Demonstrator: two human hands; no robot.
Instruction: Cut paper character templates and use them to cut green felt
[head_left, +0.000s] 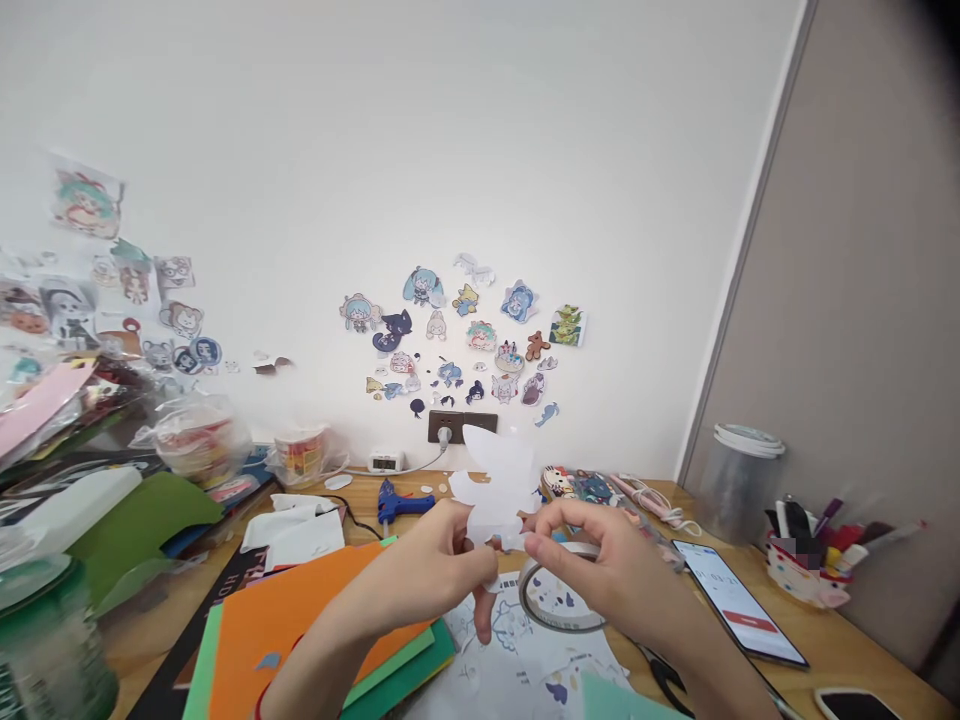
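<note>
A white paper cutout (501, 480) with pointed, uneven edges stands up in front of me. My left hand (457, 565) is closed on its lower left edge, thumb and fingers pressed together. My right hand (592, 560) pinches close to the cutout's lower right corner, where a small clear or whitish strip shows. From the right hand's fingers hangs a roll of tape (564, 625), tilted over the table; the fingers partly hide its upper rim. Beneath the hands lies a printed sheet (487, 690) with line drawings and small dark cut scraps.
Orange paper (292, 625) tops a stack of coloured sheets at left. A blue glue gun (401, 503) lies behind the hands. At right are a phone (739, 600), a pen holder (806, 570), a clear tub (742, 485) and partly hidden scissors (664, 680). A green jar (52, 640) stands front left.
</note>
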